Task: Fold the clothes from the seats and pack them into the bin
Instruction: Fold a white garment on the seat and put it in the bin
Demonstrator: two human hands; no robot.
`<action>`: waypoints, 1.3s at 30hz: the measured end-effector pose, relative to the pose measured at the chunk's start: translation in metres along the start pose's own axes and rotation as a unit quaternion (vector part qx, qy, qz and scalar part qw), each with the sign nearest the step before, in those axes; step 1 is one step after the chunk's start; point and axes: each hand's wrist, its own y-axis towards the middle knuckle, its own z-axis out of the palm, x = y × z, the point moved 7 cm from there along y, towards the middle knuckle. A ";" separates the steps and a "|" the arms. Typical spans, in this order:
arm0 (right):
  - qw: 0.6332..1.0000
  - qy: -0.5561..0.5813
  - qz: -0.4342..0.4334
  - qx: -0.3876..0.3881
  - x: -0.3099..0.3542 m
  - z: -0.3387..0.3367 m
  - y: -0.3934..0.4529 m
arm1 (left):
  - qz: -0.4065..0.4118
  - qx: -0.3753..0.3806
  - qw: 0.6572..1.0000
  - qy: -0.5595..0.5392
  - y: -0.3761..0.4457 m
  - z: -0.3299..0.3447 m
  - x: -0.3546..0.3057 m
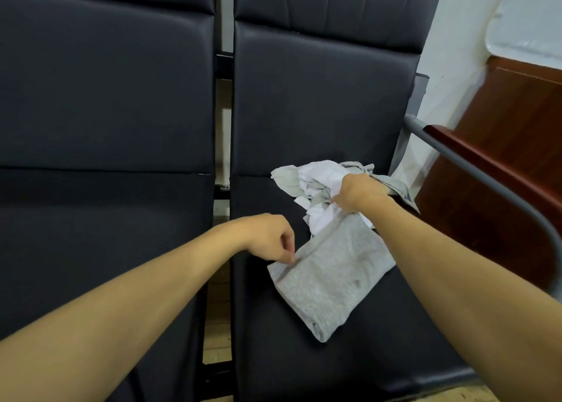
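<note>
A folded grey garment (327, 277) lies flat on the right dark seat (304, 356). Behind it sits a crumpled pile of white and light grey clothes (313, 182). My right hand (360, 196) grips a bunch of that pile from above. My left hand (270, 239) has its fingers curled and its fingertips at the near left corner of the folded grey garment; I cannot tell whether they pinch the cloth. No bin is in view.
The left dark seat (106, 234) is bare, with a gap between the two seats showing a wooden floor (217, 334). A grey metal armrest (486, 170) and a reddish wooden panel (511, 158) stand to the right. A white wall (474, 21) is behind.
</note>
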 end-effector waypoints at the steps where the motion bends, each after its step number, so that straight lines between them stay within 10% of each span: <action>1: 1.000 0.002 0.004 0.012 0.001 0.001 0.005 | 0.002 0.000 1.000 -0.008 0.001 -0.002 0.002; 8: 0.949 0.267 -0.142 -0.092 0.014 -0.098 -0.044 | 0.052 -0.010 0.998 -0.032 -0.005 -0.030 0.002; 16: 0.671 0.645 -0.288 -0.225 0.014 -0.223 -0.138 | 0.133 -0.331 0.925 -0.127 -0.099 -0.182 -0.036; 28: 0.630 0.650 -0.366 -0.215 0.084 -0.237 -0.189 | -0.032 -0.671 0.739 -0.052 -0.255 -0.272 0.035; 39: 0.625 0.634 -0.415 -0.189 0.171 -0.234 -0.223 | -0.222 -0.367 0.903 0.002 -0.243 -0.211 0.108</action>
